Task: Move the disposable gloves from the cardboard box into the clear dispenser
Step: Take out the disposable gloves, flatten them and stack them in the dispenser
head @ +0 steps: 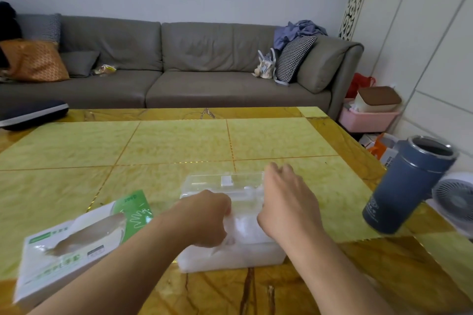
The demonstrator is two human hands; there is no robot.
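Gloves (pixel 244 227) sit packed inside the clear dispenser (pixel 231 256), a white crumpled mass filling it, and that dispenser is my landmark, close to the near edge of the yellow table (pixel 179 146). My left hand (pixel 204 217) is down on top of the gloves at the dispenser's left side, fingers curled in and bunching the white plastic. My right hand (pixel 286 202) lies over the dispenser's right end, palm down, fingers loosely spread and reaching toward the far rim; whether the fingertips touch the rim I cannot tell. The dispenser's clear lid (pixel 225 181) stands open at the far side, just beyond my knuckles.

Left of the dispenser, just beside it, the cardboard box (pixel 74 245) lies flat, white and green, its torn oval opening facing up. It is blurred, so what remains inside I cannot tell. Right of the dispenser, well apart, a blue tumbler (pixel 407 186) stands near the table's right edge, its mouth open. Past the tumbler a white fan (pixel 453 199) shows beyond the table. Far behind the dispenser runs a grey sofa (pixel 179 64) with cushions.
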